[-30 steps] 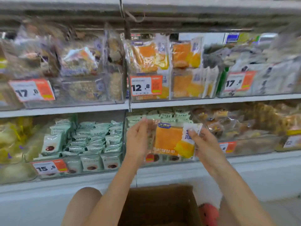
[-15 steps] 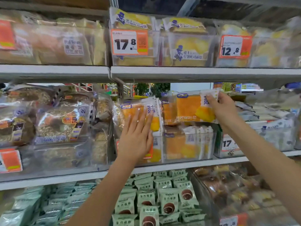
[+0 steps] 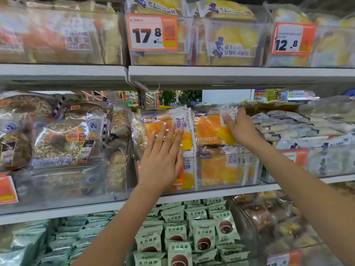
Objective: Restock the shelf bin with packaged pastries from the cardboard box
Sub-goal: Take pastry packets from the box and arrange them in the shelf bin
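Step in hand: by my reading, the placing stage; one packaged pastry (image 3: 211, 129) was being seated upright on the top layer of the clear shelf bin (image 3: 226, 169), at the centre of the middle shelf.
Right hand: the right hand (image 3: 240, 127) gripped that pastry by its right white edge, fingers curled over the wrapper at about 2 o'clock from the bin's middle.
Left hand: the left hand (image 3: 163, 156) lay flat, fingers straight, pressed on the neighbouring orange pack (image 3: 163, 121) at 9 o'clock of the held one, its palm covering most of the bin's price tag.
Task's things: the held pastry stood touching the neighbouring pack; more of the same kind filled the bin below. The cardboard box was out of sight.
Next move, as a guess: ease the pack back until it sat level with its neighbour, let go, then reach down for another.
Edges: the bin's clear front wall ran just beneath both hands; the upper shelf lip (image 3: 230, 75) hung at 12 o'clock.
Open room: an open gap showed between the pack tops and the upper shelf; the nut bread bin (image 3: 67, 179) at 9 o'clock and the white-pack bin (image 3: 326, 162) at 3 o'clock closed off both sides, so the free way out was toward the person.
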The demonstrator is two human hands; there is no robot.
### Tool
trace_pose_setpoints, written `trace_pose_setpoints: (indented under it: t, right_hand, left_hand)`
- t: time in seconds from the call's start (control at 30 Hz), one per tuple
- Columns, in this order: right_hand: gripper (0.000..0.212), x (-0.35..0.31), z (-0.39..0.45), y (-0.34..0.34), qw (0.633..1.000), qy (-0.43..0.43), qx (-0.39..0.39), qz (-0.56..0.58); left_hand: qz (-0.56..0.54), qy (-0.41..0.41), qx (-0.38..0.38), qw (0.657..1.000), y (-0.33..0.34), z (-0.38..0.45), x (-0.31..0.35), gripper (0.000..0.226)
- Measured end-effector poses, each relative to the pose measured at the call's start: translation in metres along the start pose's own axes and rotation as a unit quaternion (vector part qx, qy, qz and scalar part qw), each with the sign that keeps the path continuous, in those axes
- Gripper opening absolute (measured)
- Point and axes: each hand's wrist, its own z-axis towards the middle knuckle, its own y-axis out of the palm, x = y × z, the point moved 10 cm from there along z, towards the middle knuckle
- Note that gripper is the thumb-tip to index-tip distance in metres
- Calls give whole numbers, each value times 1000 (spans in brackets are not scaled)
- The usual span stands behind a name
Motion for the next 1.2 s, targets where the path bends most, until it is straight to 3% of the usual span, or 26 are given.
trace_pose_setpoints:
  t: [0.17,0.3,0.4,0.5,0.63,0.73,0.9,1.0,1.1,1.2]
  right_hand:
    - [61,-2,-11,10,995,-19,-4,-93]
    - [68,-9,-24,-8,993,-23,54,-104]
    - [72,-21,-44,-18,985,-87,93,-114]
    - [73,-25,-59,-3,976,-140,46,-158]
    - [80,-11,-55,32,976,-103,-72,-179]
    - [85,-12,-51,44,973,-82,-107,-189]
    - [83,-10,-50,36,977,-83,-118,-157]
    - [77,-9,-49,9,986,-89,-33,-135]
    - [75,-34,-44,2,952,-182,15,-244]
    - [72,-53,-31,25,923,-238,-30,-301]
  left_hand:
    - [-2,-1,0,1000,1,0,-1,50]
    - [-14,7,3,1000,0,0,-1,50]
    - [-8,12,-3,1000,-1,0,-1,51]
    - [19,9,-7,1000,-5,-1,0,52]
    - [25,-52,-37,998,-5,-7,-10,59]
    - [11,-74,-65,995,4,-8,-14,61]
    - [-11,-71,-79,994,4,-10,-14,61]
    - [3,-68,-68,995,-5,-12,-21,61]
    - [14,-15,-75,997,-8,7,-18,63]
    - [17,14,-115,993,6,33,-14,70]
